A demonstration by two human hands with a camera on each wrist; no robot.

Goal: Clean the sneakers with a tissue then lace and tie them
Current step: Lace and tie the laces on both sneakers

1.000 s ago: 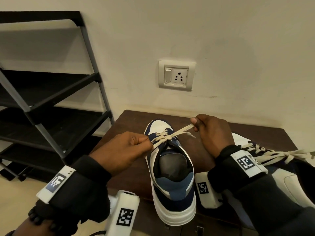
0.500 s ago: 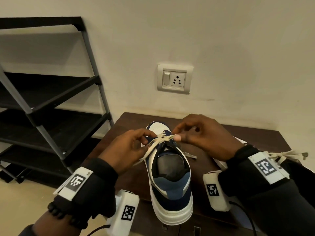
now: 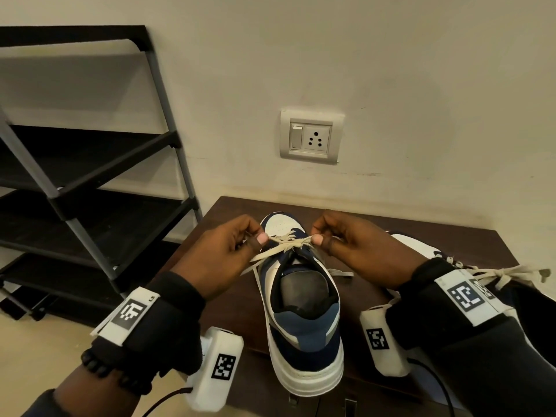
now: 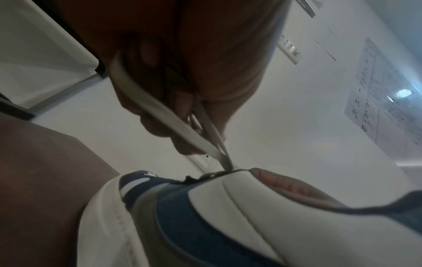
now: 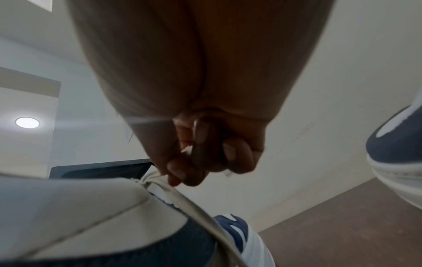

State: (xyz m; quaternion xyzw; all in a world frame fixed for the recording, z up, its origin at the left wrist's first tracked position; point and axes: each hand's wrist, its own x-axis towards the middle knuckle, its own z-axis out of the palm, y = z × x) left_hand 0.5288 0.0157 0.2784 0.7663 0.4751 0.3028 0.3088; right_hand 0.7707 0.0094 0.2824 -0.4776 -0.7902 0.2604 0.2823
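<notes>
A navy and white sneaker (image 3: 304, 320) stands heel toward me on the dark wooden table (image 3: 421, 239). Its cream lace (image 3: 285, 243) crosses above the tongue. My left hand (image 3: 255, 239) pinches the lace on the left side, seen up close in the left wrist view as the lace (image 4: 169, 112) running through curled fingers. My right hand (image 3: 319, 237) pinches the lace on the right, fingers curled round it in the right wrist view (image 5: 196, 159). A second sneaker (image 3: 421, 248) lies behind my right wrist, its lace (image 3: 511, 273) tied in a bow.
A black metal shoe rack (image 3: 84, 188) stands at the left of the table. A wall socket (image 3: 310, 136) sits on the wall above the table. The table's left edge drops to the floor (image 3: 36, 350).
My hands came together over the tongue after pulling the lace ends apart. They now each pinch a lace part close to the knot, slightly separated.
</notes>
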